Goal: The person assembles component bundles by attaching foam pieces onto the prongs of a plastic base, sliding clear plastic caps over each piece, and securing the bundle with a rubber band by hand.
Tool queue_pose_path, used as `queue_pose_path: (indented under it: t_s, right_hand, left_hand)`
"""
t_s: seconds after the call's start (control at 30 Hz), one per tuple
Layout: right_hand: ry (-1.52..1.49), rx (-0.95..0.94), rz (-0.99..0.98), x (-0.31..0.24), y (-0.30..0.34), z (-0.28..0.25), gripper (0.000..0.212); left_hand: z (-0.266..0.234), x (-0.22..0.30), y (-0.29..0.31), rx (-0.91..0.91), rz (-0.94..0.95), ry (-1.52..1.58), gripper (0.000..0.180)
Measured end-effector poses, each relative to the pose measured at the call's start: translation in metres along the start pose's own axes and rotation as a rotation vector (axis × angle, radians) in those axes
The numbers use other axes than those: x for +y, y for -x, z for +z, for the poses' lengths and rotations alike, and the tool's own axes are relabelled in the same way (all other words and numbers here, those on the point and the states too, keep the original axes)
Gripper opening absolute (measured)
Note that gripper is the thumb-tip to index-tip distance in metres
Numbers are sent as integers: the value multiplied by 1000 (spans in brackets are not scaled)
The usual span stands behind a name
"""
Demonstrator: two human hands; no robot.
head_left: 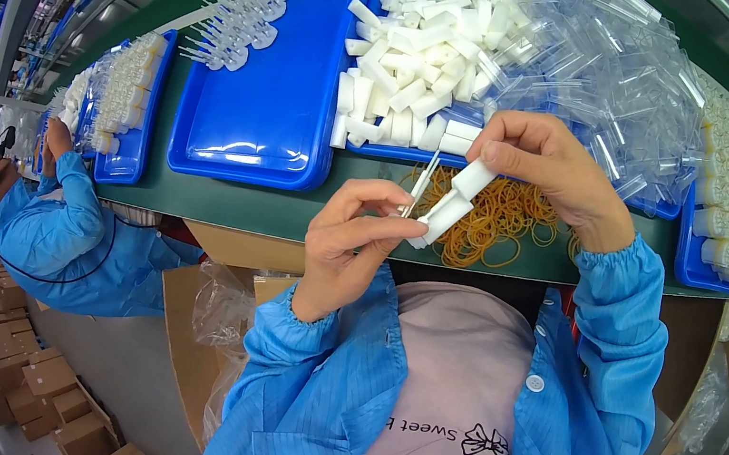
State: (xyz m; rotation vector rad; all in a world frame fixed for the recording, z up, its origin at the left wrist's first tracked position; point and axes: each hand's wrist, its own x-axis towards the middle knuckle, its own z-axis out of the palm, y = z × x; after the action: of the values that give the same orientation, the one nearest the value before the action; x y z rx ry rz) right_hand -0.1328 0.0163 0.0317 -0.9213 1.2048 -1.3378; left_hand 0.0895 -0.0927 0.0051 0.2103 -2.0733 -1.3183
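Clamped fingers of right hand [545, 158] on block [475, 179], of left hand [355, 238] on rods [424, 183]. Judged block light, soft, best gripped at sides.

Co-worker in blue jacket [57, 248], brown cardboard boxes [52, 378], crumpled clear plastic [223, 308]

Thin, pale rods [424, 183] stand slanted in the fingers of the left hand [345, 242], pointing away. Just right, a white block [445, 217] leans far-right, its near end at those fingers. A second white block [473, 179] adjoins its far end, pinched by the right hand [548, 167]; whether they interlock is unclear.
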Motion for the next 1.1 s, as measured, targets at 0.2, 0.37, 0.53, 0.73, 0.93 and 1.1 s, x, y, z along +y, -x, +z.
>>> queue_pose_path:
  t_s: [0.2, 0.37, 0.53, 0.73, 0.93, 1.1]
  right_hand:
    - [268, 63, -73, -6, 7, 19, 21]
    - [271, 120, -126, -4, 10, 22, 22]
    - [240, 126, -99, 2, 8, 21, 20]
    - [162, 90, -52, 11, 11, 37, 18]
    - [189, 84, -49, 9, 10, 38, 19]
    - [834, 153, -317, 10, -11, 24, 14]
  left_hand:
    - [2, -5, 2, 3, 40, -36, 19]
    - [9, -12, 3, 112, 66, -14, 35]
    - [15, -13, 2, 153, 11, 136, 41]
    - [21, -23, 10, 175, 137, -10, 43]
    - [21, -16, 12, 160, -137, 148, 33]
    - [21, -19, 19, 141, -385, 493, 21]
